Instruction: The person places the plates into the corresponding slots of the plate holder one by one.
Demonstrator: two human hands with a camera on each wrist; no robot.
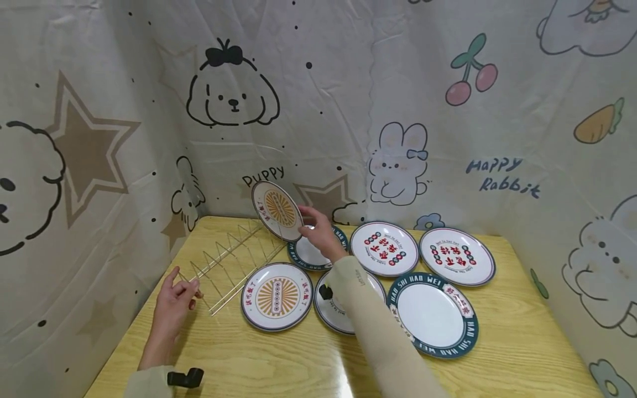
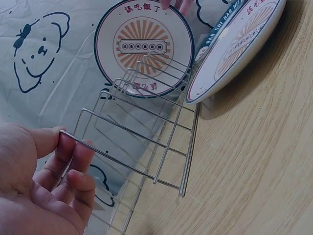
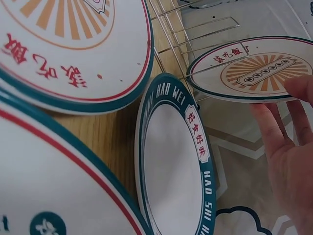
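My left hand (image 1: pixel 174 301) pinches the near end of a metal wire dish rack (image 2: pixel 188 159) between thumb and fingers. The rack has a row of upright wire dividers and sits at the left of the table. In my right hand (image 1: pixel 320 235) is a round plate (image 1: pixel 277 210) with an orange sunburst print, gripped by its right edge. It is tilted up above the far end of the rack, and the rack's dividers overlap it in the left wrist view. A second sunburst plate (image 1: pixel 277 297) lies on the table just right of the rack.
Two plates with red characters (image 1: pixel 385 249) (image 1: pixel 458 257) lie at the back right. A green-rimmed plate (image 1: pixel 433 354) lies in front of them, another (image 1: pixel 343 237) behind my right hand. My right sleeve partly covers another white plate (image 1: pixel 330 315). Printed curtains (image 1: pixel 318 110) surround the wooden table (image 1: pixel 278 365).
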